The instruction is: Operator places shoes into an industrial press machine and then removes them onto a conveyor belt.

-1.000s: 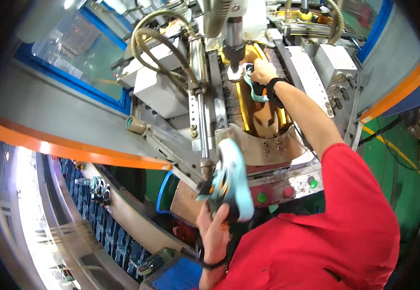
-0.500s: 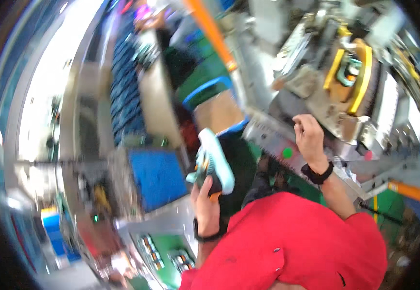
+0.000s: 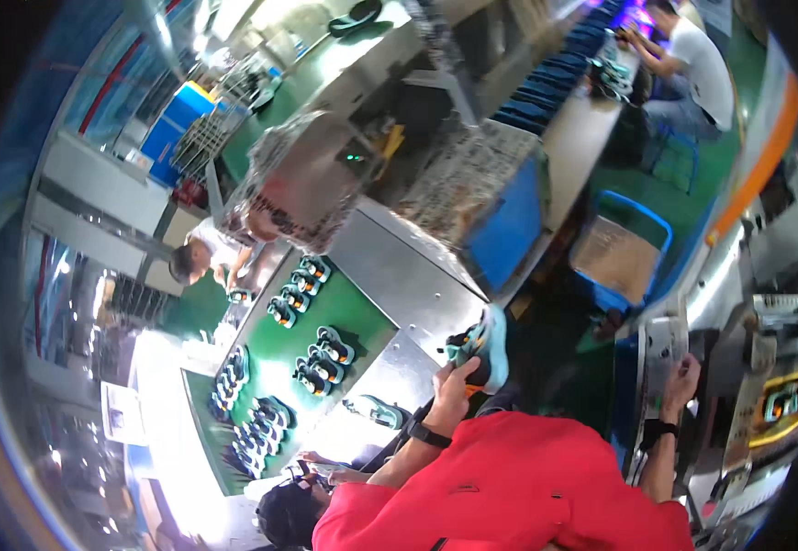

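My left hand is closed around the heel end of a light teal sneaker with black and orange parts. The shoe is held up in front of my body, beside the corner of a metal worktable. My right hand hangs off to the right with its fingers curled in, and nothing shows in it. It is nearest to the metal edge of a machine, where a similar shoe sits between yellow bars. Another sneaker lies on the worktable to my left.
Rows of similar shoes stand on a green surface at left. A blue-sided machine is ahead, with a blue-framed stool to its right. Co-workers sit far right, at left and close at lower left.
My view has swung left, bringing the green table and its shoes into sight. The sneaker stays in my left hand. My right hand now appears farther right, its fingers still curled.
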`<state>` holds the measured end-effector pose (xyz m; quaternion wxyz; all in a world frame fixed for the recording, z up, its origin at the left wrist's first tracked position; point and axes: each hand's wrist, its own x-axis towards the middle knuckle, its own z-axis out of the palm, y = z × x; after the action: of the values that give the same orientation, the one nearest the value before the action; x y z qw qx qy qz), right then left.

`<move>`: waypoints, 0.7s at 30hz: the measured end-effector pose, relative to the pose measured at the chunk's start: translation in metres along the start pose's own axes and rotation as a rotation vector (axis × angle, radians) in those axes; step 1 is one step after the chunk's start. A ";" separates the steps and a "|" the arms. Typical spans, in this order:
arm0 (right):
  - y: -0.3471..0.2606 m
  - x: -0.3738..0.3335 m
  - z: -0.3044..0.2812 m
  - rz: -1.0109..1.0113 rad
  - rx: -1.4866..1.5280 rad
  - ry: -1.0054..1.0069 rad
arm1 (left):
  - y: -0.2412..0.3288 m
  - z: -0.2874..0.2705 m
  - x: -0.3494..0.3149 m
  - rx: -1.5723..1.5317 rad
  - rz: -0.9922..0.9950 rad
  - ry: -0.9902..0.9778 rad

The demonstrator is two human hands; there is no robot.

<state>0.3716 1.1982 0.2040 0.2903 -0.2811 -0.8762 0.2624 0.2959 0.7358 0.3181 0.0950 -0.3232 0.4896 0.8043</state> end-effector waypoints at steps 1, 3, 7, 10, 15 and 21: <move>-0.025 0.019 -0.002 -0.022 0.097 0.022 | 0.003 -0.022 0.014 -0.017 0.027 0.044; -0.093 0.070 0.003 -0.097 0.272 -0.003 | 0.012 -0.065 0.049 -0.035 0.060 0.202; -0.287 0.160 0.015 -0.527 0.435 0.043 | 0.037 -0.159 0.132 -0.002 0.161 0.568; -0.448 0.207 0.024 -0.854 0.352 0.054 | 0.055 -0.236 0.200 -0.018 0.170 0.788; -0.657 0.276 0.095 -1.024 0.230 -0.155 | 0.077 -0.344 0.295 0.414 0.566 0.878; -0.797 0.412 0.253 -1.247 -0.120 -0.159 | 0.071 -0.347 0.324 0.880 0.414 1.155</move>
<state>-0.3427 0.8275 0.6737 0.3063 0.2872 -0.9075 0.0145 0.1605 0.3522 0.0629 -0.2095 -0.5270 0.7883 0.2389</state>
